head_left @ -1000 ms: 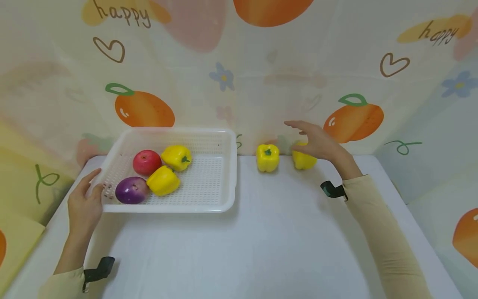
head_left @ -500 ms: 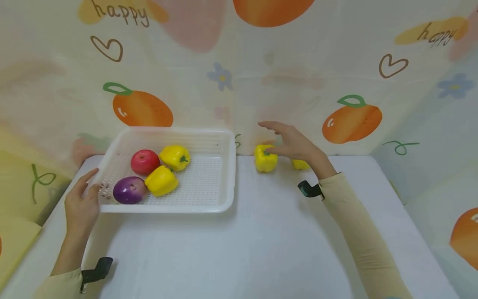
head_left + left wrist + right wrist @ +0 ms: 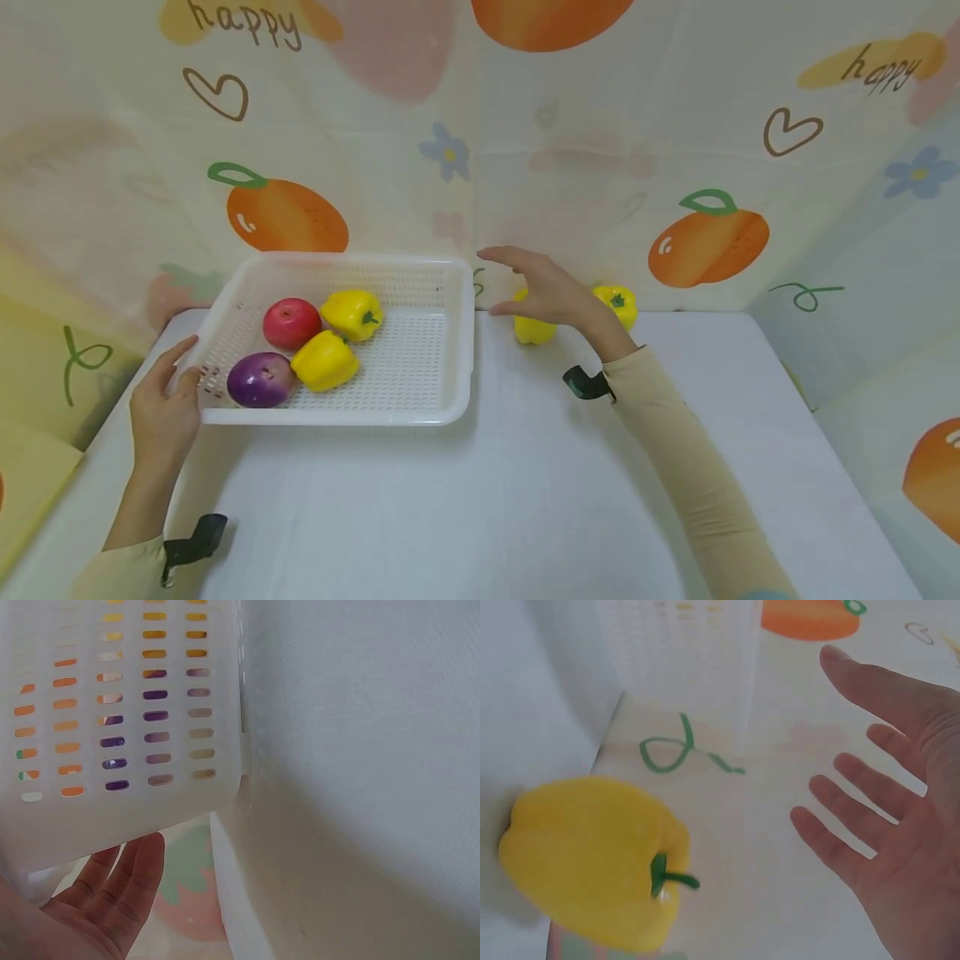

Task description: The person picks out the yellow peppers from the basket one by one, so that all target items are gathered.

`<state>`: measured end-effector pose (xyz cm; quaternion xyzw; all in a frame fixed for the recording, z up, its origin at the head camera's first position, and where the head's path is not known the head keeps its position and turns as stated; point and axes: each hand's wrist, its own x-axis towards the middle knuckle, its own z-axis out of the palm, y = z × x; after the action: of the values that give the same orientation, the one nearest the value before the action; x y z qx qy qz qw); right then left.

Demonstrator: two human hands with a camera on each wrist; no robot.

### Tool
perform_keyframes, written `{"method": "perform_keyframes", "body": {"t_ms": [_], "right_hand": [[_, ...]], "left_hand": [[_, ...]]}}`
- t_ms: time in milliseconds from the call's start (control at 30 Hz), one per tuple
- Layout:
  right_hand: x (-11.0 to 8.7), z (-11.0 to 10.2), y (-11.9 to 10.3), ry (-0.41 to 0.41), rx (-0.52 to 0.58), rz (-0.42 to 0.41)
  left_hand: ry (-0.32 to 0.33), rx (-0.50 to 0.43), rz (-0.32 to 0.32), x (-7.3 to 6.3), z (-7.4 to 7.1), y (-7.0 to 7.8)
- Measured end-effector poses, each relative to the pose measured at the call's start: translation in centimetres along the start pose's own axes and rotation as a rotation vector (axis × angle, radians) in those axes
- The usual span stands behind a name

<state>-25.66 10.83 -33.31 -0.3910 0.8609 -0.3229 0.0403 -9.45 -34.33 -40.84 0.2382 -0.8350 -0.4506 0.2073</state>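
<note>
A white plastic basket [image 3: 457, 350] stands at the left of the table. In it lie a red apple-like fruit [image 3: 291, 324], a purple eggplant [image 3: 261, 380] and two yellow bell peppers, one behind [image 3: 352, 315] and one in front [image 3: 325, 361]. My left hand [image 3: 165, 408] holds the basket's left rim; in the left wrist view its fingers [image 3: 139, 877] reach under that rim. My right hand [image 3: 551, 290] hovers with fingers spread and nothing in them. Below it, partly hidden in the head view, sits a yellow bell pepper [image 3: 592, 862]; another bell pepper [image 3: 617, 307] stands to its right.
The white-covered table [image 3: 480, 508] backs onto a hanging patterned cloth [image 3: 555, 192] with printed fruit. The basket's right wall stands just left of my right hand. A black wrist mount [image 3: 588, 383] juts from the right sleeve.
My right hand has moved left, from over the right loose bell pepper to over the one beside the basket. The left hand and the basket have stayed put.
</note>
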Motion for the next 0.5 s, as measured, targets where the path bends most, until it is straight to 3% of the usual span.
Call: {"method": "perform_keyframes", "body": {"t_ms": [167, 500], "right_hand": [[1.1, 0.7, -1.2, 0.004, 0.021, -0.032], [2.7, 1.9, -2.7, -0.081, 0.059, -0.011]], "left_hand": [[0.001, 0.004, -0.011, 0.0, -0.1, 0.0], [0.007, 0.011, -0.008, 0.2, 0.1, -0.2]]}}
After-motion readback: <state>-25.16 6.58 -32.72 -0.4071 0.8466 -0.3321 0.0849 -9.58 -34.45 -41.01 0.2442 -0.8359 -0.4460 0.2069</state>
